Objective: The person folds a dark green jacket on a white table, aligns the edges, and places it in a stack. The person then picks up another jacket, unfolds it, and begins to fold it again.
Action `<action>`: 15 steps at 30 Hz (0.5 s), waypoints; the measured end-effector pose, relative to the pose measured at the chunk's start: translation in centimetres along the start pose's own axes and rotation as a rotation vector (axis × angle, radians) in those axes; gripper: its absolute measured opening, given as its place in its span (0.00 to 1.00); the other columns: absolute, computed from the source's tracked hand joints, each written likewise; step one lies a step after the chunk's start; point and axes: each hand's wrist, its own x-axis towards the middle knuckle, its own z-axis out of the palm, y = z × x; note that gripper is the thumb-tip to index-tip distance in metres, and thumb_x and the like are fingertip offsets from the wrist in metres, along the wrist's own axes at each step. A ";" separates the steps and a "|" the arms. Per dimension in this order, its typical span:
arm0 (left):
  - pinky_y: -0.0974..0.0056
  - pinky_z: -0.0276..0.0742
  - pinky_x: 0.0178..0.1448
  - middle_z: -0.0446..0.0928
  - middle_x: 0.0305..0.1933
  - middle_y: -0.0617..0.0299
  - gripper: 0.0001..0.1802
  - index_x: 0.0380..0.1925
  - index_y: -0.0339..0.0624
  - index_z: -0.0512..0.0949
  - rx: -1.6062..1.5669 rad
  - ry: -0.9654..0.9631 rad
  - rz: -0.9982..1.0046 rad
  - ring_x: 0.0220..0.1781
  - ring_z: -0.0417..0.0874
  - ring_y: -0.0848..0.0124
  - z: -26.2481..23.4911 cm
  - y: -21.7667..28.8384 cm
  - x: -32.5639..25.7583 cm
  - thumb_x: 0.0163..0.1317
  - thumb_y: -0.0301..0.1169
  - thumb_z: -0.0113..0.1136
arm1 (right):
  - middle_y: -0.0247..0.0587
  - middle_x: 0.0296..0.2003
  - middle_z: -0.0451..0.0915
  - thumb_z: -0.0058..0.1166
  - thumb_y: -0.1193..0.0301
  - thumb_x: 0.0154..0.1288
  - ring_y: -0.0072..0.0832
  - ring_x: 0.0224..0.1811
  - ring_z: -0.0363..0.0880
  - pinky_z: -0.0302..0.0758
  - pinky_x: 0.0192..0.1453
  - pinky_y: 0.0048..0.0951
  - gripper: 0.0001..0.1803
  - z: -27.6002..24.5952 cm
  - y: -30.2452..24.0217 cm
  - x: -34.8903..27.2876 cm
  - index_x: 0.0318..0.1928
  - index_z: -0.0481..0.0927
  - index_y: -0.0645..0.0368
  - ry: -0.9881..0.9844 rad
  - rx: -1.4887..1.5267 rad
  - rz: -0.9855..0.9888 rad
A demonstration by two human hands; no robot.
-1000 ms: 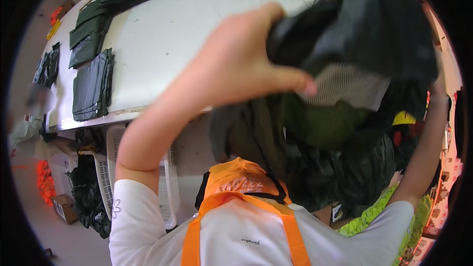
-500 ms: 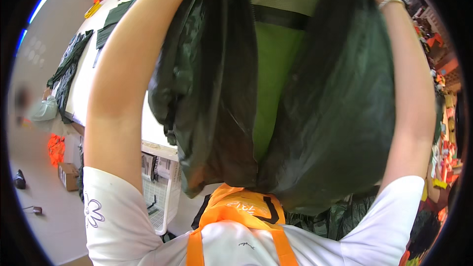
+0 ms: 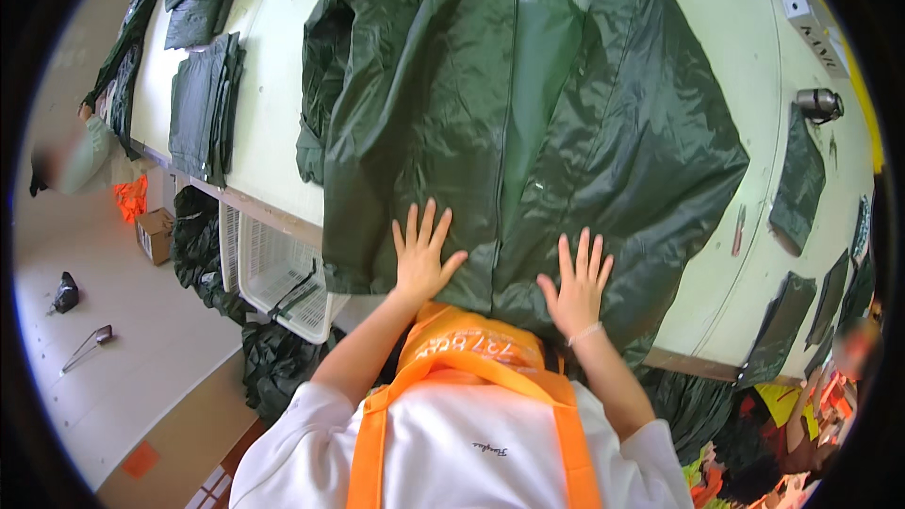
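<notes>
A dark green rain jacket [image 3: 424, 132] lies spread over the white table, its front parted and its lower hem hanging at the near edge. Between the front panels a lighter green lining shows, with pale mesh near the top. My left hand [image 3: 422, 250] rests flat on the jacket's left front panel, fingers spread. Flat on the right panel close to the hem is my right hand [image 3: 575, 283], its fingers also spread. Neither hand grips the fabric. An orange apron [image 3: 471, 344] covers my front just below the hem.
Folded dark green garments [image 3: 203, 108] are stacked on the table [image 3: 273, 66] at left. A white plastic basket [image 3: 273, 264] stands below its edge. To the right lie a metal flask [image 3: 818, 105], a white box [image 3: 809, 24] and dark green pieces [image 3: 798, 184]. People work at both sides.
The jacket, held up high by both hands before, now lies on the table. My hands have let go of its upper part and come down flat near the hem.
</notes>
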 end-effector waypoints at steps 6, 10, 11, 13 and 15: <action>0.36 0.42 0.70 0.53 0.73 0.56 0.40 0.66 0.52 0.61 0.032 0.225 0.114 0.73 0.51 0.49 -1.2 -4.4 8.5 0.55 0.55 0.57 | 0.48 0.71 0.48 0.54 0.51 0.60 0.50 0.73 0.43 0.42 0.71 0.58 0.39 0.8 0.3 9.6 0.69 0.59 0.48 0.263 -0.033 -0.126; 0.43 0.50 0.69 0.58 0.69 0.53 0.33 0.61 0.44 0.65 -0.052 0.319 0.117 0.70 0.56 0.52 -1.9 -6.6 10.1 0.59 0.46 0.58 | 0.50 0.68 0.56 0.56 0.56 0.60 0.51 0.71 0.49 0.46 0.70 0.57 0.36 1.2 -3.3 10.9 0.65 0.63 0.57 0.354 -0.113 -0.048; 0.47 0.57 0.65 0.64 0.64 0.53 0.29 0.57 0.43 0.68 -0.231 0.316 0.073 0.65 0.62 0.54 -2.5 -6.5 9.3 0.60 0.45 0.58 | 0.50 0.62 0.65 0.58 0.57 0.58 0.50 0.65 0.58 0.55 0.68 0.51 0.32 0.4 -5.6 9.7 0.60 0.68 0.60 0.388 -0.075 -0.133; 0.55 0.70 0.57 0.75 0.53 0.52 0.23 0.49 0.39 0.73 -0.587 0.307 -0.019 0.55 0.75 0.58 -4.0 -6.2 6.3 0.61 0.44 0.57 | 0.48 0.52 0.71 0.61 0.59 0.55 0.45 0.56 0.67 0.64 0.61 0.43 0.28 2.8 -9.3 6.8 0.54 0.72 0.59 0.344 0.247 -0.144; 0.66 0.75 0.38 0.80 0.33 0.58 0.17 0.37 0.37 0.77 -1.217 -0.144 -0.388 0.33 0.81 0.67 -3.9 -6.1 2.8 0.65 0.42 0.53 | 0.44 0.47 0.72 0.63 0.61 0.53 0.42 0.50 0.69 0.67 0.54 0.40 0.26 4.2 -12.8 5.5 0.50 0.74 0.60 0.332 0.308 -0.011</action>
